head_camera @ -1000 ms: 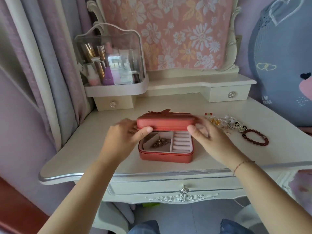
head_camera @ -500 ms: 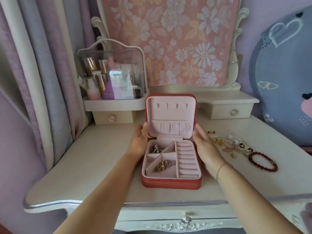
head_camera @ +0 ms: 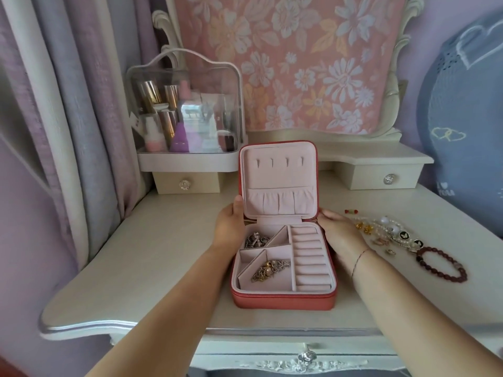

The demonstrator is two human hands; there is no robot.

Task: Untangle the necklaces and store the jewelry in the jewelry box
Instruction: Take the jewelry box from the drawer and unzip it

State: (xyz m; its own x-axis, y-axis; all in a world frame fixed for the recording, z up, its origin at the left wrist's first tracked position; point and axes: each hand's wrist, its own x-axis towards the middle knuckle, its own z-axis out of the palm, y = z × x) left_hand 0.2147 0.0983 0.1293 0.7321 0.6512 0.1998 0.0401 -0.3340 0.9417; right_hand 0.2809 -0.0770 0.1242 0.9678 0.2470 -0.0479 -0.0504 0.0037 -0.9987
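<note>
Touches open red jewelry box (head_camera: pixel 283 302) at tabletop (head_camera: pixel 163 268) centre, both sides: left hand (head_camera: pixel 228 227) curl can't tell; right hand (head_camera: pixel 340 235) flat, fingers straight.

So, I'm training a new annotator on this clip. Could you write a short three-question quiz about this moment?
1. True or false: the jewelry box has its lid upright and open.
2. Which lies on the table right of the box? A) bead bracelet B) watch C) comb
3. Fill in: the left hand touches the box's ___ side.
Key: 1 true; 2 A; 3 left.
</note>
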